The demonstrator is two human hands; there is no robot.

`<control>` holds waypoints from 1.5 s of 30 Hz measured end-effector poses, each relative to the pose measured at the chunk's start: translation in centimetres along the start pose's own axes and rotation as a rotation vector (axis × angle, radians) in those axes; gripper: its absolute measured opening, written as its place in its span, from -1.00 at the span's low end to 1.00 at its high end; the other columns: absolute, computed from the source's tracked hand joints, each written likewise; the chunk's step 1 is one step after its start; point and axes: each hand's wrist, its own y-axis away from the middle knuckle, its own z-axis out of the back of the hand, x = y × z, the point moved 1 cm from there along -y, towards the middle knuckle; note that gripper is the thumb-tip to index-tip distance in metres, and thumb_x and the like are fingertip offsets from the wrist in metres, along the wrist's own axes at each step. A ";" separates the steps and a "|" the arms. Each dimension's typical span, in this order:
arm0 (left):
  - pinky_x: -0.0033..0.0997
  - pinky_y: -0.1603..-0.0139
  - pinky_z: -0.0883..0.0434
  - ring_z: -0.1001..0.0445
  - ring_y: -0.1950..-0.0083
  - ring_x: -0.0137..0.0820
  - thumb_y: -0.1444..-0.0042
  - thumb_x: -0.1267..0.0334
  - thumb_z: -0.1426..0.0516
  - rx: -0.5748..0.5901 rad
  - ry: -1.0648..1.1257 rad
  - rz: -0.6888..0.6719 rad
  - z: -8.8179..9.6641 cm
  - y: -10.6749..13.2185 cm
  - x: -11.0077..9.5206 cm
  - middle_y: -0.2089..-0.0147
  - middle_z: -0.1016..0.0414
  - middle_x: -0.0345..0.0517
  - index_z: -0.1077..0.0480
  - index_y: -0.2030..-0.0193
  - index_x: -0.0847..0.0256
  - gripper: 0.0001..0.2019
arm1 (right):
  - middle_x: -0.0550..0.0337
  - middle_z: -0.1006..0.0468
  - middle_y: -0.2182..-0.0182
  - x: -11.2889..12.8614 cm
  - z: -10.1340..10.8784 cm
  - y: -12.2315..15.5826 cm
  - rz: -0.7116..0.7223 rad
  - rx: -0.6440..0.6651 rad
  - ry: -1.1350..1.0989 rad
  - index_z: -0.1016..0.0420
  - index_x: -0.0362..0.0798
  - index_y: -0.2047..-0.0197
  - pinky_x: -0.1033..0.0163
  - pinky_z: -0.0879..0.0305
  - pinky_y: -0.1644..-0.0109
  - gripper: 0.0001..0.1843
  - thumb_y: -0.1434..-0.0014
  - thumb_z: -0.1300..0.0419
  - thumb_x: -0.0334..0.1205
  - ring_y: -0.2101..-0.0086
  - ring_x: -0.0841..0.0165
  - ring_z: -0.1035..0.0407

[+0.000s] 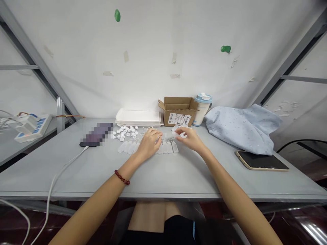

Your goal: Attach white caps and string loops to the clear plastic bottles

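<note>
My left hand (149, 141) is over the middle of the row of small translucent plastic tags (167, 147), covering part of it. Its thumb and fingertips are drawn together; what they pinch is too small to make out. To its right, my right hand (189, 137) pinches a small translucent plastic piece (182, 135) between thumb and fingers, just above the row's right end. Thin loops or strings seem to stick up from the tags. Left of my left hand lies a loose heap of small white plastic caps (124, 132).
Against the wall stand a stack of white sheets (139, 118), an open cardboard box (180, 112) and a lidded cup (201, 110). A light blue cloth (240, 126) lies right, partly over a phone (263, 160). A blurred-out device (96, 134) with a white cable (55, 180) is at left.
</note>
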 end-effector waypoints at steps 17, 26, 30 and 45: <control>-0.14 0.06 -0.41 -0.37 0.07 -0.25 -0.12 0.43 -0.01 -0.027 0.023 0.005 0.0 0.0 -0.4 0.17 -0.53 -0.02 -0.48 0.20 0.25 -0.77 | 0.18 -0.51 0.36 1.6 -1.4 0.7 0.012 0.090 -0.227 -0.42 -0.06 0.13 0.25 -0.33 0.26 -0.68 0.02 -0.22 -0.30 0.37 0.40 -0.40; -0.15 0.08 -0.42 -0.37 0.09 -0.26 -0.12 0.43 0.00 -0.040 0.043 0.005 0.0 0.1 -0.6 0.18 -0.54 -0.02 -0.49 0.21 0.25 -0.77 | 0.18 -0.51 0.36 1.7 -1.5 0.7 0.016 0.091 -0.195 -0.42 -0.07 0.10 0.28 -0.31 0.28 -0.65 0.01 -0.21 -0.32 0.36 0.40 -0.41; -0.10 0.08 -0.41 -0.37 0.10 -0.25 -0.14 0.41 0.00 -0.004 0.070 -0.030 0.1 0.1 -0.9 0.17 -0.53 -0.04 -0.49 0.20 0.20 -0.75 | 0.20 -0.51 0.37 1.8 -1.5 0.8 0.039 0.092 -0.184 -0.43 -0.04 0.06 0.28 -0.30 0.28 -0.63 0.00 -0.21 -0.31 0.37 0.41 -0.40; -0.10 -0.02 -0.35 -0.28 -0.01 -0.22 -0.13 0.36 -0.07 -0.082 0.039 -0.062 0.4 0.1 -1.3 0.12 -0.49 -0.03 -0.48 0.21 0.20 -0.83 | 0.13 -0.56 0.31 2.4 -1.9 0.8 -0.024 0.063 -0.403 -0.49 -0.09 0.18 0.19 -0.33 0.17 -0.75 -0.02 -0.21 -0.26 0.30 0.35 -0.42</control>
